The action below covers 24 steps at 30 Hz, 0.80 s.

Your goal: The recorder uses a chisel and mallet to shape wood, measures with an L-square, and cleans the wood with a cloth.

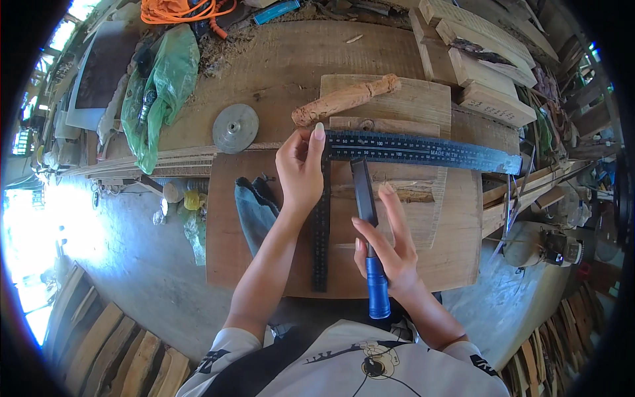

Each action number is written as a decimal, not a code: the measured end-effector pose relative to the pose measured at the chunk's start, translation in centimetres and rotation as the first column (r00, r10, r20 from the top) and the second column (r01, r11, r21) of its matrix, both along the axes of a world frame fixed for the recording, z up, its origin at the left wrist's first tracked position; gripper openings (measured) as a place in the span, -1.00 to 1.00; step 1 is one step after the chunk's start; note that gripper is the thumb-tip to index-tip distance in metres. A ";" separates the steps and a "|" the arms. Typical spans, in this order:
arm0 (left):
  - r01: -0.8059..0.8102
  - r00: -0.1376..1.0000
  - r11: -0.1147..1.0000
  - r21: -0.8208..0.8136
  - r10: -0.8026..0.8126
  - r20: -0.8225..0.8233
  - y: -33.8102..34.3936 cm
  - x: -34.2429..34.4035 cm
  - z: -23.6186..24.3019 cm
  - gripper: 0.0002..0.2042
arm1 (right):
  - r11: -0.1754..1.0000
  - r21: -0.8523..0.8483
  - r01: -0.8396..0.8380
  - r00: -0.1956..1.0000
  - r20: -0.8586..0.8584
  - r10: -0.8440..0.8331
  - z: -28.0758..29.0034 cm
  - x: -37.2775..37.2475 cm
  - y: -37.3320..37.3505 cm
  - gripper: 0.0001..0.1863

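Note:
My left hand (pixel 301 169) pinches the corner of a black metal square (pixel 423 149), whose short arm runs down the brown board (pixel 238 271). My right hand (pixel 393 258) holds a blue-handled chisel (pixel 378 291) loosely, index finger against the shank and another finger raised. The chisel's blade tip lies at the lower edge of the square's long arm. Beneath is a thinner board (pixel 403 231) with a rough-edged wood strip (pixel 417 192) across it. A carved wooden piece (pixel 344 99) lies above the square, and a dark cloth (pixel 254 212) is left of my left forearm.
A grey metal disc (pixel 235 127), green plastic bag (pixel 169 86) and orange cord (pixel 185 10) lie at the left and back of the bench (pixel 264 59). Stacked planks (pixel 489 99) are at the back right, a machine (pixel 542 245) right of the bench, and more boards (pixel 112 337) on the floor.

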<state>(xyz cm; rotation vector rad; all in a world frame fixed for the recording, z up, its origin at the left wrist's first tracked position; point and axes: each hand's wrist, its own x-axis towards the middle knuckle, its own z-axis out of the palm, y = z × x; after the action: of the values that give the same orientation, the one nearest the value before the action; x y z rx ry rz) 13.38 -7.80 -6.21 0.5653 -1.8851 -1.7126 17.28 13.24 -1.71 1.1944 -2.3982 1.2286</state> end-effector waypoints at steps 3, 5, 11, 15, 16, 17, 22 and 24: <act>-0.007 1.000 1.000 0.011 0.007 0.004 0.0 -0.1 0.0 -0.62 | 0.994 0.069 -0.090 0.996 0.005 0.090 0.9 -0.6 -0.1 -0.67; -0.001 1.000 1.000 0.008 0.001 -0.009 0.0 -0.1 0.0 -0.61 | 0.983 0.085 -0.165 0.986 0.038 0.162 1.5 -1.0 0.0 -0.69; -0.009 1.000 1.000 0.010 0.009 0.008 0.0 0.0 0.0 -0.60 | 0.927 0.236 -0.292 0.956 0.064 0.285 3.3 -1.8 0.4 -0.85; -0.015 1.000 1.000 0.009 0.015 -0.003 0.0 -0.2 -0.1 -0.60 | 0.914 0.273 -0.299 0.954 0.052 0.296 3.7 -2.0 0.2 -0.87; -0.016 1.000 1.000 0.001 0.016 -0.001 0.0 -0.2 -0.1 -0.60 | 0.911 0.276 -0.306 0.951 0.041 0.307 3.7 -2.0 0.2 -0.86; -0.017 1.000 1.000 -0.008 0.017 0.003 0.0 -0.2 -0.1 -0.60 | 0.912 0.273 -0.305 0.952 0.054 0.302 3.8 -2.1 0.1 -0.86; -0.017 1.000 1.000 -0.001 0.017 0.010 0.1 -0.1 0.1 -0.60 | 0.892 0.276 -0.357 0.933 0.062 0.354 4.2 -2.7 -0.1 -0.83; -0.016 0.999 0.999 -0.030 0.017 0.030 0.0 -0.1 0.1 -0.60 | 0.878 0.297 -0.376 0.918 -0.011 0.397 4.2 -3.1 -0.4 -0.79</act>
<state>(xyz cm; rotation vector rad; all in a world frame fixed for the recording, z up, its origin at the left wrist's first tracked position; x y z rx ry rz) 13.32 -7.81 -6.10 0.5970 -1.9184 -1.6722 14.15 12.81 2.46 1.8477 -2.4197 0.9164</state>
